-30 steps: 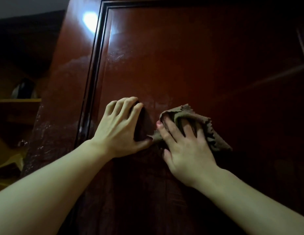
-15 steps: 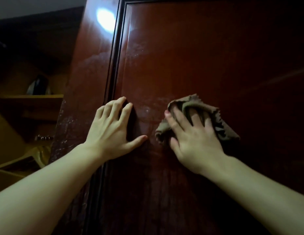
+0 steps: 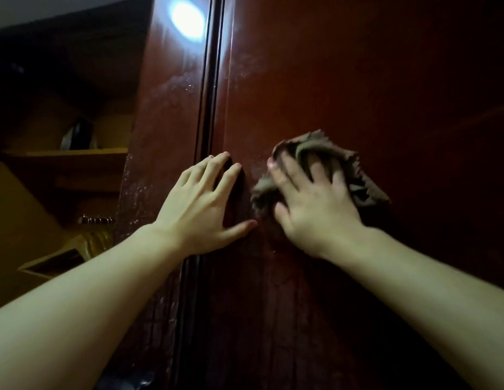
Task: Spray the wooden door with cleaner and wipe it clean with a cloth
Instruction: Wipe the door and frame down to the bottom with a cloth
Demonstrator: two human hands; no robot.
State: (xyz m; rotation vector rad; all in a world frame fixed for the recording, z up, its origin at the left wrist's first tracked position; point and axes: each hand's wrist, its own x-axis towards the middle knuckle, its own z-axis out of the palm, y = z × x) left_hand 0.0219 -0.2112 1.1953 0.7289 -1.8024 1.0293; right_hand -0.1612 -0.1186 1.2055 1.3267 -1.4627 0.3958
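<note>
A glossy dark red wooden door (image 3: 357,80) fills most of the view, with a dark moulded groove running down it and pale wet streaks on its left strip. My left hand (image 3: 203,204) lies flat on the door across the groove, fingers spread, holding nothing. Just to its right, my right hand (image 3: 312,204) presses a crumpled brown cloth (image 3: 357,175) against the panel, fingers spread over it. The cloth sticks out above and to the right of the fingers. No spray bottle is in view.
Past the door's left edge is a dim room with a yellowish wooden shelf (image 3: 68,153) carrying a dark object (image 3: 79,133). A yellow box-like thing (image 3: 56,257) sits lower left. A lamp's reflection (image 3: 187,19) glares on the door's top.
The view has swung left, so the door's groove and both hands sit further right in frame. The right hand and cloth have slid slightly up and right on the panel.
</note>
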